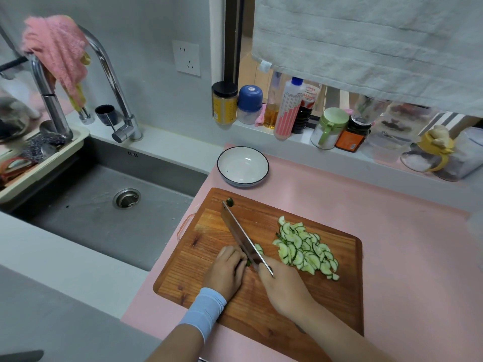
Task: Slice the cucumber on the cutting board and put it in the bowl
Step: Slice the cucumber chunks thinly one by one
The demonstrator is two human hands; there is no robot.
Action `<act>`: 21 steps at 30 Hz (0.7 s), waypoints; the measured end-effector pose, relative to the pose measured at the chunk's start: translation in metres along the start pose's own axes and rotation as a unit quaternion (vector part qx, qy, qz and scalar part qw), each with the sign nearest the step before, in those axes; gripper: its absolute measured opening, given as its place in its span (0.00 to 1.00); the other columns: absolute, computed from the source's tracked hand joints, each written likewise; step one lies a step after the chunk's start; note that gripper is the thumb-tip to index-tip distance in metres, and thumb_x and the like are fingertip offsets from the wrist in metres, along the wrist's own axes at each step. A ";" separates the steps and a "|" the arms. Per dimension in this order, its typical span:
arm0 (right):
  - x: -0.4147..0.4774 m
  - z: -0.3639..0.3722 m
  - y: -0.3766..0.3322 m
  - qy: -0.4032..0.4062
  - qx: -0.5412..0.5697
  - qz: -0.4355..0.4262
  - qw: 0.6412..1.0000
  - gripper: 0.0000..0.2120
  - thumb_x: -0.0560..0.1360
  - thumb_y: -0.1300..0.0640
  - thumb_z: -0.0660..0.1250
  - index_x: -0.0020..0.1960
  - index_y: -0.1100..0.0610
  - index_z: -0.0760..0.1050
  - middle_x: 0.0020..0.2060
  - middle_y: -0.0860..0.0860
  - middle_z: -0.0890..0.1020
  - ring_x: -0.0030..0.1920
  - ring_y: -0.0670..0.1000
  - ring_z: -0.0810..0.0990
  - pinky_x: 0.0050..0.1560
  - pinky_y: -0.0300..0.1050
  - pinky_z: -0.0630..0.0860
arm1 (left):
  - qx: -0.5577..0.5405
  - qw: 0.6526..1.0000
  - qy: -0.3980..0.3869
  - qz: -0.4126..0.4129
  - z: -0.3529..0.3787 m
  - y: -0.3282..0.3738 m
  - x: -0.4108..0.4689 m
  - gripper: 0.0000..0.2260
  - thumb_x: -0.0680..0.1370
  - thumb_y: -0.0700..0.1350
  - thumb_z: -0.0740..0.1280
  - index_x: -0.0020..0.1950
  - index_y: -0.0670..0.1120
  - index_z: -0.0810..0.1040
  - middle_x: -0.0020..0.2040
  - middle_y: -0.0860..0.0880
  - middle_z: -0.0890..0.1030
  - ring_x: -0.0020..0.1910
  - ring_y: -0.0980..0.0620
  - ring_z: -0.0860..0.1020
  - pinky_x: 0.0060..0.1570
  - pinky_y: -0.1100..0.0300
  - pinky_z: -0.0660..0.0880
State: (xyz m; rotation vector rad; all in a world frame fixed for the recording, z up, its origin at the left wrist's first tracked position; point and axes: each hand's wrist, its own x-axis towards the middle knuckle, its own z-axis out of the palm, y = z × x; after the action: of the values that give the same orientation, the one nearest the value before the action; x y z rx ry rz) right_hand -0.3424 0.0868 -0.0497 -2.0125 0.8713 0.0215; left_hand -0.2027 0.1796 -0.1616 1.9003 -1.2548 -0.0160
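Note:
A wooden cutting board (224, 304) lies on a pink mat. A pile of half-moon cucumber slices (305, 249) covers its right side. My right hand (285, 286) grips the handle of a cleaver (240, 231), blade down on the board. My left hand (227, 267), fingers curled, holds the last bit of cucumber (248, 262) against the blade; only a sliver of green shows. A cut-off cucumber end (230, 201) lies at the board's far edge. A white bowl (227, 159) with a dark rim stands empty beyond the board.
A steel sink (104, 205) with a tall faucet (115, 82) lies to the left. Jars and bottles (287, 111) line the ledge behind the bowl. A grey towel (366, 43) hangs above them. The pink mat (392, 218) extends right of the board.

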 end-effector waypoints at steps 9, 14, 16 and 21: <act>-0.008 -0.002 0.004 -0.010 -0.027 -0.003 1.000 0.14 0.84 0.51 0.55 0.46 0.52 0.77 0.29 0.51 0.75 0.26 0.45 0.68 0.30 0.41 0.64 | -0.003 1.000 -0.005 -0.002 0.001 -0.002 -0.001 0.02 0.76 0.38 0.68 0.46 0.44 0.77 0.47 0.52 0.76 0.48 0.54 0.74 0.54 0.65 0.71; -0.001 -0.003 0.003 -0.014 -0.027 0.018 0.999 0.16 0.84 0.51 0.55 0.44 0.53 0.76 0.28 0.49 0.74 0.25 0.43 0.68 0.30 0.39 0.64 | -0.004 1.000 -0.004 -0.003 0.001 -0.002 0.000 0.01 0.76 0.39 0.67 0.45 0.45 0.77 0.47 0.52 0.77 0.49 0.54 0.74 0.56 0.68 0.69; 0.001 -0.002 0.001 -0.017 -0.020 0.020 0.999 0.16 0.85 0.51 0.56 0.41 0.51 0.74 0.26 0.47 0.73 0.24 0.43 0.67 0.29 0.38 0.63 | -0.003 1.000 -0.003 -0.006 0.001 -0.003 0.000 0.01 0.77 0.40 0.67 0.45 0.45 0.77 0.47 0.52 0.77 0.49 0.55 0.73 0.56 0.69 0.68; 0.010 0.005 -0.004 -0.017 -0.018 0.018 1.000 0.18 0.85 0.52 0.57 0.37 0.45 0.70 0.24 0.44 0.72 0.23 0.41 0.69 0.28 0.34 0.63 | -0.007 1.000 -0.001 -0.008 0.002 -0.003 0.000 0.03 0.78 0.42 0.65 0.46 0.44 0.78 0.47 0.51 0.77 0.49 0.54 0.74 0.55 0.67 0.70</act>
State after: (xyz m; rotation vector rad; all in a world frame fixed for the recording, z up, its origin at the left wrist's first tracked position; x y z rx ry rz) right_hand -0.3304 0.0865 -0.0529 -2.0232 0.8910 0.0914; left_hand -0.2010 0.1790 -0.1652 1.8988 -1.2368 -0.0360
